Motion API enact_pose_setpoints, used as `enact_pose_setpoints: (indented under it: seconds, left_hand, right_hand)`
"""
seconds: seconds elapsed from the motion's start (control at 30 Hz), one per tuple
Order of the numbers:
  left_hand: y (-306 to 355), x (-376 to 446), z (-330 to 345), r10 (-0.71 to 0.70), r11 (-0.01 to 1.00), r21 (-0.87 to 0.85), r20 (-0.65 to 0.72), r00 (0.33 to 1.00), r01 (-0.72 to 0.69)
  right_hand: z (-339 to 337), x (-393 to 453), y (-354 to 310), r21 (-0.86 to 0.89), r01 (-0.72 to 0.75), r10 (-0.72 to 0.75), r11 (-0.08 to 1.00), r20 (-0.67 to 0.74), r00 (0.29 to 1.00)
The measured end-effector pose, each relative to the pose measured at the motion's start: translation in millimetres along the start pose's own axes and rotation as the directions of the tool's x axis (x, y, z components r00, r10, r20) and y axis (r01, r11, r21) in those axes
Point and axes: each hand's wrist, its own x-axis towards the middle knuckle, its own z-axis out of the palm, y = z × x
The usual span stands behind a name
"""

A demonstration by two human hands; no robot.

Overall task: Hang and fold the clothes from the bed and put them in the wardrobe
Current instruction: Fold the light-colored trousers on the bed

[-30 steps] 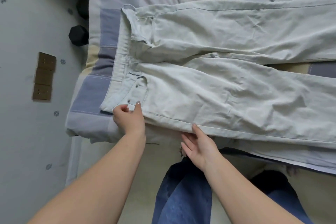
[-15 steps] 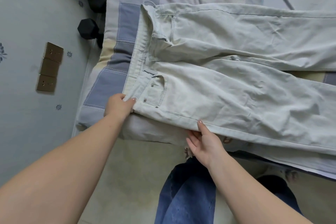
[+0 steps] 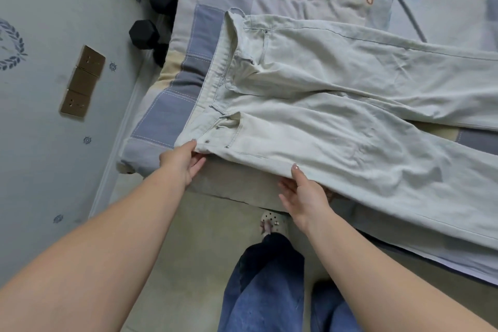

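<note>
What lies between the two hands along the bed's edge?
In the head view, only the pale trousers' near hem spans between left hand and right hand.

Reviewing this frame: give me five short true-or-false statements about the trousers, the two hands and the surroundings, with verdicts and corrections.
1. The pale trousers lie spread flat on the bed. True.
2. The left hand grips the trousers at the waistband corner. True.
3. The right hand rests on the far trouser leg. False: it holds the near side edge, thumb on top, fingers underneath.
4. The trousers are already folded in half. False: both legs lie apart, side by side.
5. Black dumbbells sit on the floor beside the bed. True.
</note>
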Motion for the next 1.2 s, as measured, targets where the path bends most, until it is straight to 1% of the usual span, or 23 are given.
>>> enact_pose_setpoints:
  seconds: [0.03,0.07,0.13,0.17,0.23,0.27,0.37,0.43,0.5,0.57,0.67,0.73,0.83,0.9,0.93,0.97,1.03,1.07,1.13,1.2]
  left_hand:
    - [3.0,-1.8,3.7,0.054,0.998,-0.038,-0.016,0.998,-0.054]
    - [6.6,-6.4,7.7,0.136,0.989,-0.050,-0.042,0.990,-0.138]
    - [14.8,-15.0,21.5,0.337,0.942,0.015,-0.050,0.940,-0.336]
    - [19.4,-20.9,29.4,0.415,0.909,0.048,-0.032,0.909,-0.413]
    - [34.9,-34.3,50.5,0.525,0.848,0.071,0.013,0.851,-0.525]
    - [44.4,-38.3,62.4,0.547,0.834,0.061,0.041,0.836,-0.549]
    - [76.5,-37.1,103.0,0.523,0.851,-0.067,0.186,0.832,-0.520]
    - [98.7,-29.7,132.3,0.504,0.862,-0.098,0.274,0.819,-0.498]
    - [118.8,-18.0,160.6,0.490,0.868,-0.084,0.307,0.816,-0.490]
    - [137.5,-4.9,187.6,0.481,0.871,-0.069,0.311,0.820,-0.486]
    - [160.9,22.5,221.5,0.450,0.885,-0.026,0.305,0.839,-0.465]
    - [172.4,45.8,240.0,0.396,0.908,0.014,0.298,0.869,-0.419]
    - [182.5,83.4,262.7,0.300,0.935,0.097,0.302,0.905,-0.342]
    - [183.1,101.8,276.3,0.252,0.938,0.146,0.336,0.907,-0.315]
    - [182.0,108.5,281.5,0.250,0.930,0.179,0.334,0.909,-0.322]
    - [179.5,118.0,286.1,0.277,0.911,0.219,0.301,0.913,-0.349]
    - [172.5,133.8,291.7,0.374,0.859,0.279,0.233,0.898,-0.430]
    - [167.9,139.7,294.7,0.399,0.836,0.303,0.235,0.886,-0.457]
    - [159.5,142.9,301.0,0.412,0.793,0.360,0.276,0.868,-0.491]
    - [154.8,139.8,304.5,0.406,0.719,0.477,0.301,0.863,-0.505]
  right_hand:
    - [0.2,-1.0,-4.4,-0.058,0.053,-0.055,0.997,-0.024,0.998]
    - [0.4,-2.7,-10.0,-0.115,0.118,-0.124,0.986,-0.046,0.991]
    - [3.7,-7.2,-31.9,-0.177,0.255,-0.272,0.951,-0.076,0.959]
    - [5.3,-9.5,-45.2,-0.191,0.306,-0.327,0.933,-0.089,0.941]
    - [10.5,-7.7,-78.5,-0.198,0.391,-0.417,0.899,-0.109,0.902]
    - [13.2,-3.3,-96.5,-0.202,0.423,-0.450,0.884,-0.118,0.885]
    - [23.7,15.9,-150.8,-0.213,0.501,-0.533,0.839,-0.136,0.835]
    - [32.4,31.5,-184.7,-0.223,0.528,-0.564,0.820,-0.149,0.812]
    - [43.1,47.5,-214.5,-0.241,0.544,-0.587,0.803,-0.165,0.793]
    - [55.8,67.6,-240.7,-0.264,0.559,-0.608,0.786,-0.165,0.777]
    - [75.1,101.0,-272.9,-0.272,0.567,-0.611,0.778,-0.119,0.782]
    - [88.7,126.2,-290.6,-0.336,0.543,-0.596,0.769,-0.072,0.800]
    - [105.6,167.2,-310.0,-0.380,0.463,-0.532,0.801,-0.094,0.842]
    - [111.3,192.9,-316.5,-0.381,0.446,-0.519,0.810,-0.109,0.848]
    - [113.0,201.9,-318.0,-0.390,0.448,-0.524,0.805,-0.110,0.845]
    - [113.9,211.6,-318.7,-0.404,0.452,-0.533,0.795,-0.111,0.839]
    - [112.8,227.8,-319.3,-0.431,0.454,-0.538,0.780,-0.092,0.838]
    - [112.1,231.9,-319.2,-0.444,0.450,-0.530,0.775,-0.068,0.846]
    - [107.7,240.6,-317.1,-0.521,0.460,-0.510,0.719,0.054,0.859]
    - [105.2,239.6,-310.8,-0.573,0.505,-0.498,0.646,0.185,0.847]
